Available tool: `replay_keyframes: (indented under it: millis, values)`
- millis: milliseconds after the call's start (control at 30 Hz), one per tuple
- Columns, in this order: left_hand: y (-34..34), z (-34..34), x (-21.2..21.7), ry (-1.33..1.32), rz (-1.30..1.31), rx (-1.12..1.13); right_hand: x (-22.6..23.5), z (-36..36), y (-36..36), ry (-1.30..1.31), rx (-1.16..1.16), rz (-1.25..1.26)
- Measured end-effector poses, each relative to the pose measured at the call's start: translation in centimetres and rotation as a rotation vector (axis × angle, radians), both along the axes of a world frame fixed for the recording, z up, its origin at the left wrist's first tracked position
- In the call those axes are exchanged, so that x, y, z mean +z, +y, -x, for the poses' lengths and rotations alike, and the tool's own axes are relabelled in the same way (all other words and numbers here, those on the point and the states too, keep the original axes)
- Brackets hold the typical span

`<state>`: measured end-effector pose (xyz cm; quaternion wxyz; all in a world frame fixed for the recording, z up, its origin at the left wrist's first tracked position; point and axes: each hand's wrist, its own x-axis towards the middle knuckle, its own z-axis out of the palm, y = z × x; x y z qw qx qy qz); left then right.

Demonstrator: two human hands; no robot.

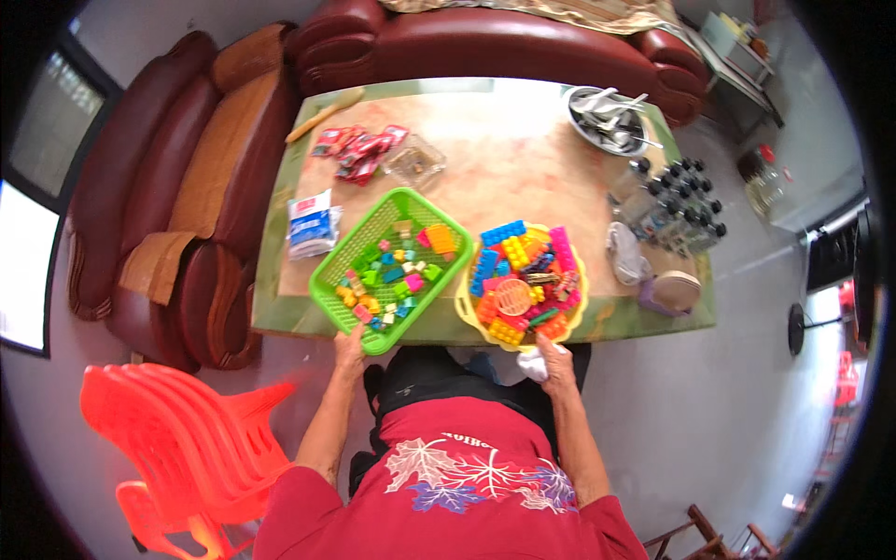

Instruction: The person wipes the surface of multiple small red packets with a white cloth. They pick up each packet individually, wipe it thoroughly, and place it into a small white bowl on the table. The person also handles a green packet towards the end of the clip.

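Observation:
A green plastic basket (322, 271) lies at the table's near edge with several small coloured building blocks (387, 280) in it. My left hand (349, 348) is closed on its near left corner. Right of it stands a yellow scalloped basket (464, 303), heaped with larger blue, pink, orange and yellow blocks (509, 254) and an orange round lattice piece (513, 297). My right hand (558, 366) is closed on a crumpled white cloth (533, 364), just below the yellow basket's near rim. Whether its fingers touch that rim I cannot tell.
Red packets (362, 154), a clear tray (414, 161) and a blue-white bag (313, 226) lie at the left. A bowl of spoons (609, 121), several dark-capped bottles (667, 210) and a round-topped box (670, 292) stand right. An orange chair (187, 439) is beside me.

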<state>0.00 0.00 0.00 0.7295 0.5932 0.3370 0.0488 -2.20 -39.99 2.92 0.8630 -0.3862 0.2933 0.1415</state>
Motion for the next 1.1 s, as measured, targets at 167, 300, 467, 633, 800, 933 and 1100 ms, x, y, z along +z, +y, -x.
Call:
replay_keyframes:
  millis: [167,300,467,633,800,933,1100]
  values:
    - [-3.0,0.0,1.0,0.099,-0.476,0.118,0.8,-0.1,-1.9,-0.031,0.083,0.095]
    - [-2.2,0.0,2.8,0.030,-0.472,-0.014,-0.5,0.1,-1.0,-0.015,-0.023,0.071]
    - [-1.6,0.1,2.1,0.023,0.186,0.063,-0.8,-0.3,-0.1,-0.022,-0.134,0.122]
    - [-3.1,0.2,0.8,0.048,0.320,0.096,0.4,0.6,-1.1,-0.018,-0.148,0.170]
    - [-2.5,0.6,3.2,0.165,0.352,0.048,-2.2,0.5,-2.0,-0.029,-0.136,0.123]
    - [-1.5,3.3,7.3,0.099,0.521,-0.039,-2.7,0.6,-1.9,0.001,-0.129,0.144]
    - [2.7,5.9,10.0,-0.003,0.696,0.106,-3.3,-0.1,-3.1,0.013,-0.050,0.192]
